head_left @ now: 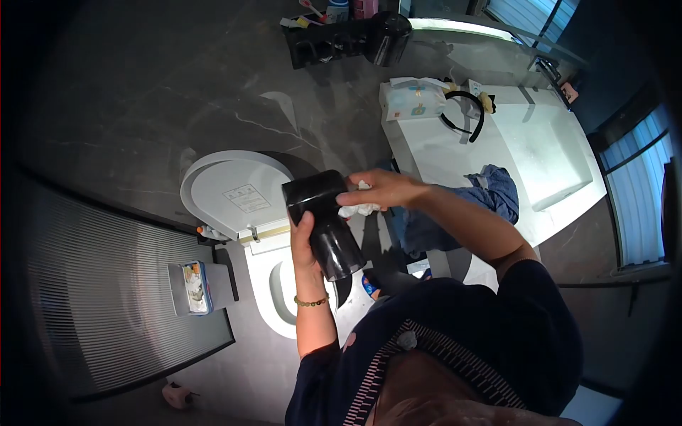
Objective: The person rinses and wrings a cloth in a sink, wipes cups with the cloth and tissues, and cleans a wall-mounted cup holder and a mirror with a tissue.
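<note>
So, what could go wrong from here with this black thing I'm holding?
The glossy black object looks smooth, so it could slip from your left hand and perhaps land in the open toilet close by. The crumpled white tissue in your right hand might also drop or get in your grip's way.

The person wears a beaded bracelet (311,302) and pink-trimmed, navy short-sleeved top (455,323).

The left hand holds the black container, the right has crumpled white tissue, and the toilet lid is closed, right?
Not quite: the head view shows the toilet lid raised. The left hand does hold the black container, and the right hand has crumpled white tissue.
</note>
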### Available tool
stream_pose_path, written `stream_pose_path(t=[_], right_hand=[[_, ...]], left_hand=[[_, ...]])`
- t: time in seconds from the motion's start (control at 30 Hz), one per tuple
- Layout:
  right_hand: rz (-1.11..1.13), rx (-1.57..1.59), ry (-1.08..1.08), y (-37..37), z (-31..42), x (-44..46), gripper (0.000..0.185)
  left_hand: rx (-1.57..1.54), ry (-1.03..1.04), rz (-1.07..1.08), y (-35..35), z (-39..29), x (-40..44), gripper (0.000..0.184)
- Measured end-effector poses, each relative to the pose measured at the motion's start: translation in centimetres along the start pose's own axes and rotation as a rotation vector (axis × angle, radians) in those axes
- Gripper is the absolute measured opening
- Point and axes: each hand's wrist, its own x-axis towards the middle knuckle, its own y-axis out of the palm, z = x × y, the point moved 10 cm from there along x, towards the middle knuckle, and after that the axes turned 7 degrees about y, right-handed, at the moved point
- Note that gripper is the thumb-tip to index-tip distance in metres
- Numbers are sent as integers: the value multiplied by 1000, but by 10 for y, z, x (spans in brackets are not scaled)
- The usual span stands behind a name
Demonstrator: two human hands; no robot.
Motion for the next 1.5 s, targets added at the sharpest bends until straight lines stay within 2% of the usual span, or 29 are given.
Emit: stream_pose_path(t=[0.03,0.1,0.13,0.2,0.27,0.3,0.37,0.4,0.53,0.73,0.87,0.93,0.97,1.03,1.1,1.13,1.2,1.23,1.37,1.5], right_hand=[[7,-77,-36,-3,8,-1,44],[-86,-165,-60,-35,32,5,64],[-275,-307,-22,-60,49,8,55],[-453,-371,-392,-96,99,20,42],[-772,-577,-610,-112,153,6,29],[-771,-579,-611,-121,164,23,29],[-1109,-897,-971,-116,200,11,23],[-1107,-900,-974,-116,203,14,23],[-1129,-1205,-752,-112,204,39,24],[-1040,-1034,-561,-130,182,58,26],[-884,-990,-604,-126,184,50,27],[-674,-1103,-533,-105,159,50,28],[-677,-1105,-534,-97,146,43,28],[-674,-1070,-719,-76,132,24,25],[-831,-1007,-690,-95,140,16,22],[-832,-1004,-688,-99,149,18,22],[-1113,-1036,-1056,-95,185,-10,21],[-1116,-1036,-1055,-97,190,-4,21],[-1015,-1131,-642,-114,192,52,20],[-921,-1162,-759,-114,184,52,19]], left_hand=[[-5,22,-17,-3,-4,-1,52],[-18,35,-35,-6,-13,-4,51],[-21,42,-51,-8,-20,-6,50],[-23,59,-80,-13,-29,-10,49],[-21,57,-97,-16,-27,-12,49],[-18,50,-112,-17,-23,-14,48],[-11,36,-144,-20,-17,-17,47],[-14,39,-144,-19,-16,-17,47],[-6,64,-203,-22,-14,-19,46],[-60,11,-175,-19,-6,-17,49],[-64,-25,-126,-7,5,-12,47],[-51,-31,-115,-6,5,-10,47],[-38,-40,-108,-7,6,-10,48],[-13,-60,-99,-8,9,-10,49],[-14,-69,-131,-10,9,-11,49],[-16,-75,-157,-11,9,-12,49],[-23,-85,-205,-12,10,-11,50],[-23,-86,-203,-11,12,-11,50],[-31,-102,-155,-12,20,-10,52],[-43,-132,-176,-12,24,-9,53]])
